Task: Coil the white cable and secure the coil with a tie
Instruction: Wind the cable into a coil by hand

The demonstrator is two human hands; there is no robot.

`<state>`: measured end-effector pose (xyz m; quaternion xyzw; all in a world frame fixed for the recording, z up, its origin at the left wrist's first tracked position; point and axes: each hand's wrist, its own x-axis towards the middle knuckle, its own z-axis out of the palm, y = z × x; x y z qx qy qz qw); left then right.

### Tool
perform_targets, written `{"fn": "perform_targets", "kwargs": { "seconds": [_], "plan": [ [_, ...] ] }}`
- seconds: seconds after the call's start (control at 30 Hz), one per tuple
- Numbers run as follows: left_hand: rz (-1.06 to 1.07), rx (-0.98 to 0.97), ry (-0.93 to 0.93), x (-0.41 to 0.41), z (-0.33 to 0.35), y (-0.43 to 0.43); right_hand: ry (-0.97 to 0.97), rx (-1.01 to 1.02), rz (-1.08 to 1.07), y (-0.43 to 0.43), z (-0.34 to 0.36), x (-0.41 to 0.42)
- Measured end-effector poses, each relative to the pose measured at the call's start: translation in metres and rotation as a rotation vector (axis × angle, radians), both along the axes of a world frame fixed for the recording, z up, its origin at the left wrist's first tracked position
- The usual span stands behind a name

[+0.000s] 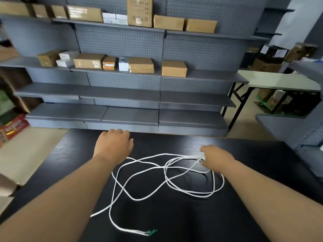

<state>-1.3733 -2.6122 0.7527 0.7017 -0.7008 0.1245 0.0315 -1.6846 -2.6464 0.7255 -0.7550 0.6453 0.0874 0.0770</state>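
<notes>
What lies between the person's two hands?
Head view: loose strands of thin white cable on the black wood-grain table, between left hand and right hand.

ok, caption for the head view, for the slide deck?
Right hand pinches gathered strands of the loose white cable on the black table; left hand rests near its far edge.

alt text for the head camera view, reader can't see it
A person's right hand grips gathered strands of a white cable that sprawls in loose, untied loops across a black table; the left hand is palm down near the far edge. Grey shelving with cardboard boxes stands behind.
</notes>
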Motion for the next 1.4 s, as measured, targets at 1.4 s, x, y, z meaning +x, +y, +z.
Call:
{"fn": "perform_targets", "kwargs": {
  "seconds": [1.4],
  "plan": [
    [-0.165,0.058,0.051,0.076,-0.017,0.077,-0.054,0.121,0.298,0.141,-0.066,0.205]
  ]
}}
